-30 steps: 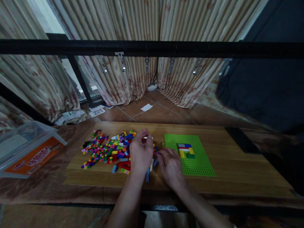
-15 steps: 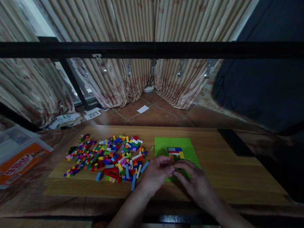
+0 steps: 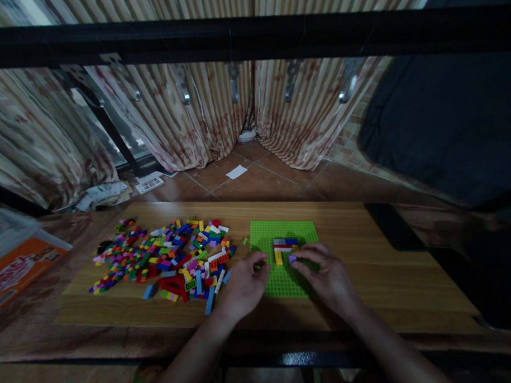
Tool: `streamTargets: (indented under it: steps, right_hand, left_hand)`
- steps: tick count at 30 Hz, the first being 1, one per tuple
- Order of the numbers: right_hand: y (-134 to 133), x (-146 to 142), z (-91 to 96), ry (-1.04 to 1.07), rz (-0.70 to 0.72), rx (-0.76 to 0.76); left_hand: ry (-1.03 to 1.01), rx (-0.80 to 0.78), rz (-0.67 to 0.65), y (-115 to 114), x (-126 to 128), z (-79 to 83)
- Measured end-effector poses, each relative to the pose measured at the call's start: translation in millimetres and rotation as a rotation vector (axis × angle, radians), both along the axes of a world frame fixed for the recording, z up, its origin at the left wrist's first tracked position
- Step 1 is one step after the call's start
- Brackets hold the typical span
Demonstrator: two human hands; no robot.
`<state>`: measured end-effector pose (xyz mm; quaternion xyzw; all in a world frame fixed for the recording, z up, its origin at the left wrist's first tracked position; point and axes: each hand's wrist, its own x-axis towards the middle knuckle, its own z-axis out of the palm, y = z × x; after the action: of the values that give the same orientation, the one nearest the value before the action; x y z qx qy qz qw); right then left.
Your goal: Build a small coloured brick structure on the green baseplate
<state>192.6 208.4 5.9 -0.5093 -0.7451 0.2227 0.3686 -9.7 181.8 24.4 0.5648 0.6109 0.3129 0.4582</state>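
A green studded baseplate (image 3: pixel 279 288) lies on the wooden board, with a small brick build (image 3: pixel 285 244) on it in grey, blue, red, white and yellow. My right hand (image 3: pixel 329 275) pinches a small purple brick (image 3: pixel 292 259) between thumb and fingertips, just at the build's near right side. To the left, over the plate's left edge, my left hand (image 3: pixel 245 284) is closed, its fingers curled toward the thumb. Whatever its fingertips hold, if anything, is too small to make out.
A large heap of mixed toy bricks (image 3: pixel 174 256) spreads over the left of the wooden board (image 3: pixel 393 287). A clear box with an orange label (image 3: pixel 23 266) stands far left. A dark flat device (image 3: pixel 393 226) lies at right. A black bar (image 3: pixel 250 38) with hooks crosses behind.
My hands, together over the plate before, have moved apart. The purple brick now shows in my right fingers, and more of the build is visible. The view has tilted down somewhat.
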Motion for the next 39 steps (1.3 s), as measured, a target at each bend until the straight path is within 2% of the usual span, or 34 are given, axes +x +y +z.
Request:
streamTargets:
  steps: [4,10,18,23,29,39]
  right_hand:
    - [7,-7,-11.2,-0.035,-0.004,0.017]
    - [7,-6,-19.9,-0.086,0.002,0.045]
    - [7,-7,-10.3,-0.304,0.091,0.141]
    - [6,-11,-3.8,-0.416,0.079,0.187]
    - [6,-10,-0.9,-0.442,0.087,0.205]
    - [9,-5,-7.9,-0.341,0.100,0.155]
  left_hand:
    - [0.244,0.075,-0.032,0,2,7.0]
    - [0.361,0.105,-0.092,-3,7,8.9]
    - [0.459,0.221,-0.175,-6,8,3.1]
    - [0.550,0.288,-0.256,-7,11,-1.7]
    - [0.730,0.301,-0.411,-8,18,-2.7]
    - [0.924,0.287,-0.434,-9,34,-1.6]
